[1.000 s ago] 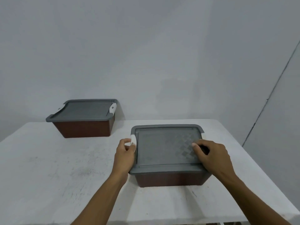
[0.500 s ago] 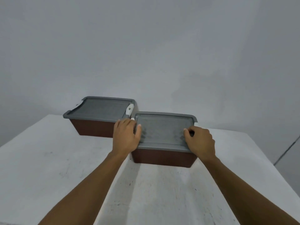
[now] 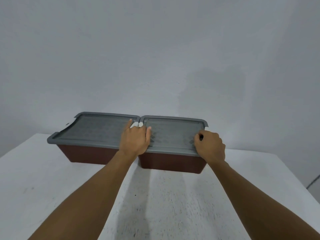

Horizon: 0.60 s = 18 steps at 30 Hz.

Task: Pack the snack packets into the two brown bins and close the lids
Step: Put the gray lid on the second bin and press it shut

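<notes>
Our left hand [image 3: 134, 141] lies flat with its fingers relaxed, across the seam where the left lid [image 3: 97, 129] and right lid [image 3: 173, 132] meet. Our right hand [image 3: 210, 146] is curled at the right lid's right edge; we cannot tell whether it grips. Both grey lids sit on their brown bins. The left bin [image 3: 86, 155] and right bin [image 3: 169, 163] stand side by side at frame centre on the white desk [image 3: 34, 179].

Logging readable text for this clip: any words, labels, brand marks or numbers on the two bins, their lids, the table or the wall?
None can be read.
Left lid and right lid: only a textured pattern, no lettering.
Left bin and right bin: plain brown walls.
White latches: unmarked where they show.
Table and wall: specks and smudges only.
Whatever lies under the left hand and right hand is hidden.
</notes>
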### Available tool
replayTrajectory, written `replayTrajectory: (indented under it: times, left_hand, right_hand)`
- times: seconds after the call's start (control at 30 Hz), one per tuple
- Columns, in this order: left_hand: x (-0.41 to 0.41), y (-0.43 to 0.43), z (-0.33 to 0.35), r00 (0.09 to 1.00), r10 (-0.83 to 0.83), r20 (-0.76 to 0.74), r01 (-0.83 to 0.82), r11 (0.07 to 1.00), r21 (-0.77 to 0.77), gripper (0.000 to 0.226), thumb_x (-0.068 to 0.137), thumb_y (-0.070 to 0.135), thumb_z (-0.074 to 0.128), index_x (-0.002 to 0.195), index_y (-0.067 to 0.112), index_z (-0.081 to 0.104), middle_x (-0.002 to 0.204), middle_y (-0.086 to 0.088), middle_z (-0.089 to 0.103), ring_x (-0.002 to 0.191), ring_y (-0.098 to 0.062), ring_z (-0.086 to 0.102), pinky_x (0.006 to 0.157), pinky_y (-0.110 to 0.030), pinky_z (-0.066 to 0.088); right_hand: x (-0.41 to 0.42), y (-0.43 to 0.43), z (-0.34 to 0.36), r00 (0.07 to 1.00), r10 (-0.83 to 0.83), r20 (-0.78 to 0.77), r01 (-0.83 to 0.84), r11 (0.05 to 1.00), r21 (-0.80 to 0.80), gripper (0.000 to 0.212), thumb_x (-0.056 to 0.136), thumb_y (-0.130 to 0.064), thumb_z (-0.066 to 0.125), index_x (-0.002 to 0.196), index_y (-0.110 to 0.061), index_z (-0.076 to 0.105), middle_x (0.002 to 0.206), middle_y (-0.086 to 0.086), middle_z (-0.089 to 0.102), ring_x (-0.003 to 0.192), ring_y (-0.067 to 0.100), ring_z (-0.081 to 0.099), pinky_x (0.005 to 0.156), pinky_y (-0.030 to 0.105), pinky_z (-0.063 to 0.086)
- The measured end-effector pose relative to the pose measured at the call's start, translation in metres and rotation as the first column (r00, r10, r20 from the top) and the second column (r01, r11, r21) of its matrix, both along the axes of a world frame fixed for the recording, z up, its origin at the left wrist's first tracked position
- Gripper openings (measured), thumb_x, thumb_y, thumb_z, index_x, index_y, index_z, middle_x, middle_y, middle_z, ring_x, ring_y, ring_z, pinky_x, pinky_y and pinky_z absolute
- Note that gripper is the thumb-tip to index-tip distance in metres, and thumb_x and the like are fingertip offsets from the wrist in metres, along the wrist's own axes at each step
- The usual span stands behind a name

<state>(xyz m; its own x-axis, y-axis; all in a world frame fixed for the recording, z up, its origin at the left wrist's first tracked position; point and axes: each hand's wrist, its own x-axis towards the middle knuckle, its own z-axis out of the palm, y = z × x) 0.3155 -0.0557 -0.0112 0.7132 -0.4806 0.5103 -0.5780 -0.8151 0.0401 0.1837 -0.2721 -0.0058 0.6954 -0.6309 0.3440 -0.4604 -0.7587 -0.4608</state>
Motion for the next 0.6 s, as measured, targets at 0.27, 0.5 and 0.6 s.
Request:
replayTrajectory:
  times: [0.27, 0.5, 0.6]
  left_hand:
    - [-0.001, 0.002, 0.006, 0.991, -0.068, -0.112, 0.051, 0.988, -0.147, 0.053, 0.102, 0.042, 0.028, 0.100, 0.009, 0.069, 0.097, -0.011, 0.069, 0.105, -0.029, 0.057, 0.108, -0.042, 0.035]
    - [-0.003, 0.026, 0.001, 0.921, -0.372, -0.117, 0.349, 0.919, -0.182, 0.047, 0.093, 0.053, 0.036, 0.092, 0.014, 0.063, 0.079, -0.001, 0.061, 0.084, -0.019, 0.050, 0.114, -0.048, 0.025]
    - [-0.013, 0.058, -0.016, 0.882, -0.462, -0.089, 0.445, 0.881, -0.157, 0.047, 0.096, 0.046, 0.033, 0.110, 0.012, 0.063, 0.112, -0.003, 0.066, 0.112, -0.018, 0.057, 0.121, -0.036, 0.015]
  right_hand:
    - [0.003, -0.003, -0.004, 1.000, 0.009, -0.023, -0.012, 0.991, -0.136, 0.029, 0.094, -0.028, 0.044, 0.072, -0.016, 0.058, 0.063, 0.000, 0.059, 0.055, 0.017, 0.056, 0.061, 0.031, 0.050]
    - [0.001, 0.072, -0.015, 0.999, 0.050, 0.008, -0.048, 0.981, -0.187, 0.026, 0.097, -0.038, 0.042, 0.095, -0.020, 0.061, 0.090, -0.001, 0.065, 0.080, 0.017, 0.056, 0.084, 0.034, 0.042]
    - [-0.005, 0.116, -0.032, 0.986, 0.163, 0.027, -0.155, 0.969, -0.192, 0.037, 0.096, -0.045, 0.038, 0.118, -0.023, 0.059, 0.124, -0.001, 0.062, 0.119, 0.018, 0.054, 0.109, 0.040, 0.031]
